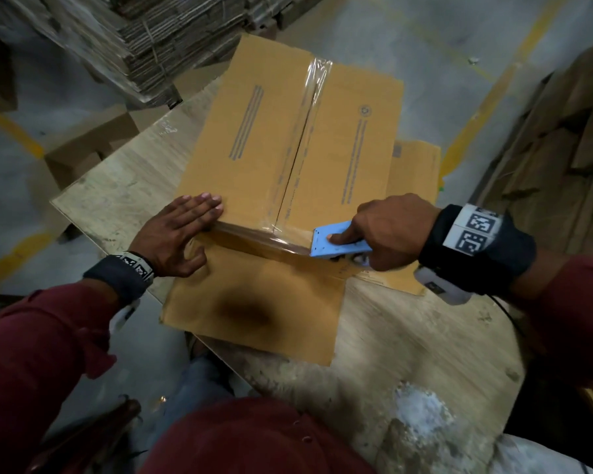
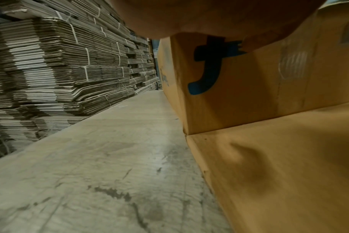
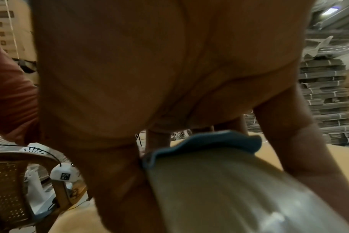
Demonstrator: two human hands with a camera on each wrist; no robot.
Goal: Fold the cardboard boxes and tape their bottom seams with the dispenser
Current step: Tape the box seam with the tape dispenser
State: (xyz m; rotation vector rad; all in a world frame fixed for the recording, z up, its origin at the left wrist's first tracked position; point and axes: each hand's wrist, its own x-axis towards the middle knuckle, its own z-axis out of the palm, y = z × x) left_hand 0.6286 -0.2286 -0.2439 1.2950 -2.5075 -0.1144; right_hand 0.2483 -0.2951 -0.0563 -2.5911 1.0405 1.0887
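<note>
- The left hand [image 1: 182, 230] lies flat, fingers straight, pressing the box [image 1: 288, 142] at its near-left corner, about 9 o'clock from the seam's near end.
- The box stands mid-tabletop [image 1: 117, 200]; its taped seam [image 1: 302, 138] runs from 12 to 6 o'clock.
- The right hand [image 1: 387, 230] clenches the blue dispenser [image 1: 336, 242] at the near edge, about 3 o'clock of the seam end, nearer to it than the left hand; the tape probably needs cutting next.
</note>
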